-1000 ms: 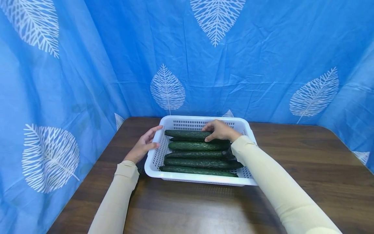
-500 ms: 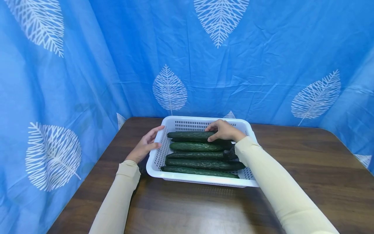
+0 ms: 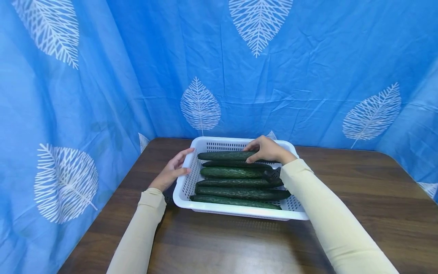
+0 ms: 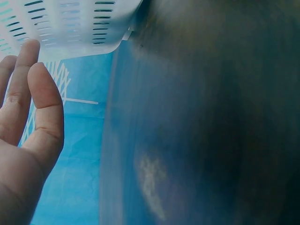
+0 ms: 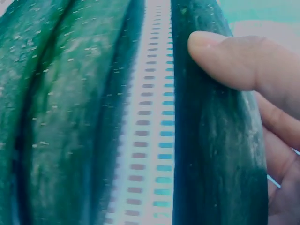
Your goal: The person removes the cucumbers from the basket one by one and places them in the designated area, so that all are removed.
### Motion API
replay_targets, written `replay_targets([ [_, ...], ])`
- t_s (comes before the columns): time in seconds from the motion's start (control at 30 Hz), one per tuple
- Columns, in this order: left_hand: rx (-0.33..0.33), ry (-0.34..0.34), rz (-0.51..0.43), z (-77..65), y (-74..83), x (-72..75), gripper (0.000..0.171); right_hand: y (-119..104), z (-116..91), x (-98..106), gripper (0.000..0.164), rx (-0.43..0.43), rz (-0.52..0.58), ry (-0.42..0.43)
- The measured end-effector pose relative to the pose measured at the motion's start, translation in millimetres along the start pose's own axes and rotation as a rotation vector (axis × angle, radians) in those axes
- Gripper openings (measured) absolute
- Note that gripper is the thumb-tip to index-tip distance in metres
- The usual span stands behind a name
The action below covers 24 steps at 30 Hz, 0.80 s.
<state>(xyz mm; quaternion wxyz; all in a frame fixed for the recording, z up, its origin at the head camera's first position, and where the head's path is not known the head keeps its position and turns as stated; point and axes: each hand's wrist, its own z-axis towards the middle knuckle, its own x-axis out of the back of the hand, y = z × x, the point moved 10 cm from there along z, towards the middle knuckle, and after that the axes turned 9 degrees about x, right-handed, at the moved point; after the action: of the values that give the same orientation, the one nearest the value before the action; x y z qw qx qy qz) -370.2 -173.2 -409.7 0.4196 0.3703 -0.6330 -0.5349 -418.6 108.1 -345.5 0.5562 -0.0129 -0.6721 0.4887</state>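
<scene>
A white perforated plastic basket [image 3: 239,216] holds several long dark green cucumbers [image 3: 234,173] lying side by side. My right hand [image 3: 268,150] grips the farthest cucumber [image 3: 219,156] near its right part, thumb on the near side. In the right wrist view that cucumber [image 5: 220,154] stands apart from the others [image 5: 70,117], with the slotted basket wall showing in the gap. At the basket's left end, my left hand [image 3: 169,173] rests thumb and fingertips against the rim, fingers fairly straight. The left wrist view shows those fingers [image 4: 21,93] close to the slotted wall.
The basket stands on a dark brown wooden table [image 3: 345,182], near its back edge. Behind and to the left hangs a blue curtain [image 3: 154,57] with white leaf prints. A dark strap-like thing [image 3: 272,174] shows at my right wrist.
My right hand has raised the farthest cucumber slightly, away from its neighbour, and a gap has opened between them. The left hand stays at the rim. The head view has shifted a little.
</scene>
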Motion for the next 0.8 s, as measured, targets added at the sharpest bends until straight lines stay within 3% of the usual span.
replay_targets([
  [0.8, 0.001, -0.015, 0.013, -0.3, -0.6, -1.5, 0.083, -28.0, -38.6, 47.2, 0.041, 0.004, -0.087, 0.09],
])
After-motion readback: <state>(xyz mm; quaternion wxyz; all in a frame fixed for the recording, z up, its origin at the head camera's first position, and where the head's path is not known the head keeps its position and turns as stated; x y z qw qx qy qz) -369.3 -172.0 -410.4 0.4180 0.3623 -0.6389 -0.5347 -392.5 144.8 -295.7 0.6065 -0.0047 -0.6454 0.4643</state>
